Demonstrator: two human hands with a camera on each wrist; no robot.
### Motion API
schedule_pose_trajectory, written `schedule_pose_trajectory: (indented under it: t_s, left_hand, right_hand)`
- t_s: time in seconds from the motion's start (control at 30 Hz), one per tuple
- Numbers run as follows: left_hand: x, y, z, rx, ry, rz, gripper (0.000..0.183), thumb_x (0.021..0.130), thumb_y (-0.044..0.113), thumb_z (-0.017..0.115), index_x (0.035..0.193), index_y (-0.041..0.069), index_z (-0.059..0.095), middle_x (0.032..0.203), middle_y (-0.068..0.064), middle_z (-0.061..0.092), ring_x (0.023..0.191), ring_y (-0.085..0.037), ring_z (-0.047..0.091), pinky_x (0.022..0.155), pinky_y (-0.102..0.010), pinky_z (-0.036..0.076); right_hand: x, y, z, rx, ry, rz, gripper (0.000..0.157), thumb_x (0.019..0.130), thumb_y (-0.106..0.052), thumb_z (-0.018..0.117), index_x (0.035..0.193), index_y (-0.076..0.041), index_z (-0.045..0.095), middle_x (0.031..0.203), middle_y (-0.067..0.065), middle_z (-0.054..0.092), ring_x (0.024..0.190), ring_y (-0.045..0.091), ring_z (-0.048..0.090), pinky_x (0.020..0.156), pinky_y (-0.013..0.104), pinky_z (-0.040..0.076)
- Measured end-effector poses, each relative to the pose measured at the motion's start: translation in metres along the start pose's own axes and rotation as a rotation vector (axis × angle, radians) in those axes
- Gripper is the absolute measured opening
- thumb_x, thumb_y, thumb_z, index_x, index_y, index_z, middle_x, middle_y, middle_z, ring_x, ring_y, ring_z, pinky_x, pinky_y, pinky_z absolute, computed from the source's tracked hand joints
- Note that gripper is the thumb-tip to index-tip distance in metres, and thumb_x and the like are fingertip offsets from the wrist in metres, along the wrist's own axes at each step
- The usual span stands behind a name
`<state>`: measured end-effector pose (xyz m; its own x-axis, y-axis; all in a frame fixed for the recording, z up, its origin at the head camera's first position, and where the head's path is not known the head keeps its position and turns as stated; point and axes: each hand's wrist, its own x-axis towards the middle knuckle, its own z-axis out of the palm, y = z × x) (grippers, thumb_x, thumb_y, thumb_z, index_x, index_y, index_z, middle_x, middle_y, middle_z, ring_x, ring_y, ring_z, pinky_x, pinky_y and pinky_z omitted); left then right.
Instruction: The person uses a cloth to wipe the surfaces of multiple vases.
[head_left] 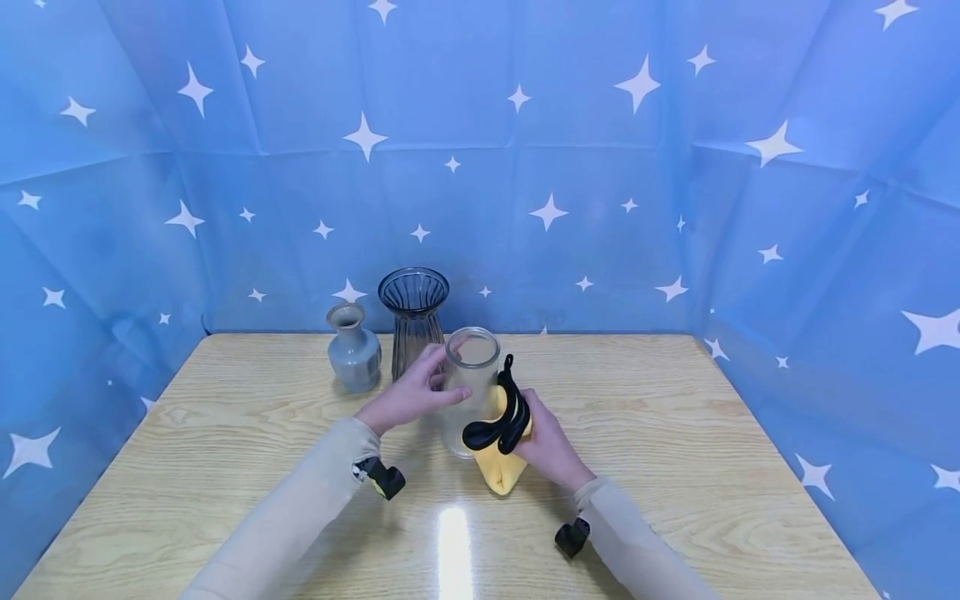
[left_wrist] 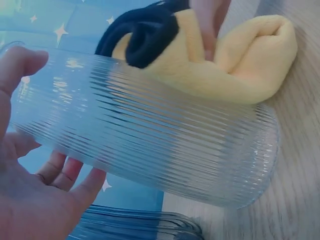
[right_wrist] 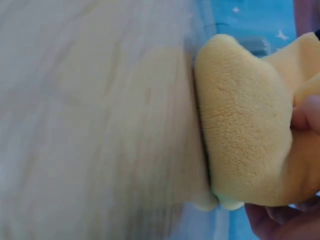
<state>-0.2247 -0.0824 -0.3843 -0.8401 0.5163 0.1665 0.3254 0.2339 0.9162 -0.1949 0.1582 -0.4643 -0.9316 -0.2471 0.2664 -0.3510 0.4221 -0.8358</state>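
Note:
A clear ribbed glass vase [head_left: 457, 423] stands at the middle of the table. My left hand [head_left: 415, 395] holds it near the top, thumb on the near side and fingers round the other, as the left wrist view shows along the vase's ribbed wall [left_wrist: 150, 135]. My right hand [head_left: 553, 446] grips a bunched yellow cloth [head_left: 501, 472] with black edging, and the fluffy cloth [right_wrist: 242, 120] lies against the right side of the vase. Part of the right hand is hidden behind the folds.
Behind my left hand stands a tall smoky-grey glass vase [head_left: 415, 321] with a flared rim. A small grey-blue vase [head_left: 355, 360] is to its left. The wooden table [head_left: 675, 417] ends at a blue curtain [head_left: 480, 208] with white stars.

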Motion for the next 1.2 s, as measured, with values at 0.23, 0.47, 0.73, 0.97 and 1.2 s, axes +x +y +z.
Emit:
schedule_pose_trajectory:
  t_s: [0.23,0.47,0.73,0.97,1.2]
  left_hand:
    - [-0.007,0.021,0.001,-0.039,0.074,0.015,0.057,0.083,0.000,0.073,0.131,-0.006,0.043,0.123,-0.020,0.050,0.117,-0.037,0.049,0.101,-0.048,0.042]
    - [0.004,-0.010,0.000,-0.075,0.067,0.009,0.053,0.082,-0.004,0.071,0.127,-0.001,0.044,0.129,-0.018,0.049,0.121,-0.034,0.048,0.103,-0.043,0.041]
    - [0.005,-0.013,-0.003,-0.077,0.049,0.033,0.048,0.083,0.004,0.074,0.124,0.005,0.048,0.128,-0.013,0.051,0.120,-0.031,0.049,0.100,-0.040,0.045]
    - [0.004,-0.014,-0.004,-0.080,0.035,0.024,0.046,0.086,0.008,0.074,0.125,0.009,0.050,0.128,-0.011,0.052,0.120,-0.027,0.050,0.099,-0.038,0.045]
    - [0.004,-0.015,-0.005,-0.087,0.023,0.049,0.047,0.086,0.005,0.072,0.126,0.003,0.048,0.132,-0.016,0.050,0.120,-0.028,0.050,0.101,-0.041,0.044]
  right_hand:
    - [-0.001,-0.047,-0.015,0.063,0.041,0.010,0.049,0.078,0.008,0.073,0.120,-0.003,0.051,0.116,0.013,0.060,0.108,0.027,0.056,0.091,0.044,0.047]
    - [0.011,-0.077,-0.028,0.104,0.081,-0.055,0.046,0.082,0.009,0.070,0.121,0.001,0.047,0.116,0.019,0.057,0.103,0.027,0.055,0.082,0.041,0.051]
    - [0.029,-0.064,-0.028,0.202,0.174,-0.095,0.051,0.082,0.009,0.070,0.125,-0.001,0.045,0.113,0.013,0.054,0.101,0.019,0.051,0.083,0.031,0.047]
    - [0.025,-0.078,-0.027,0.234,0.184,-0.084,0.050,0.081,0.012,0.069,0.124,0.004,0.043,0.111,0.017,0.053,0.097,0.019,0.050,0.080,0.029,0.047]
    - [0.014,-0.086,-0.024,0.191,0.154,-0.087,0.048,0.080,0.011,0.070,0.118,0.006,0.042,0.107,0.016,0.054,0.093,0.015,0.051,0.077,0.030,0.047]
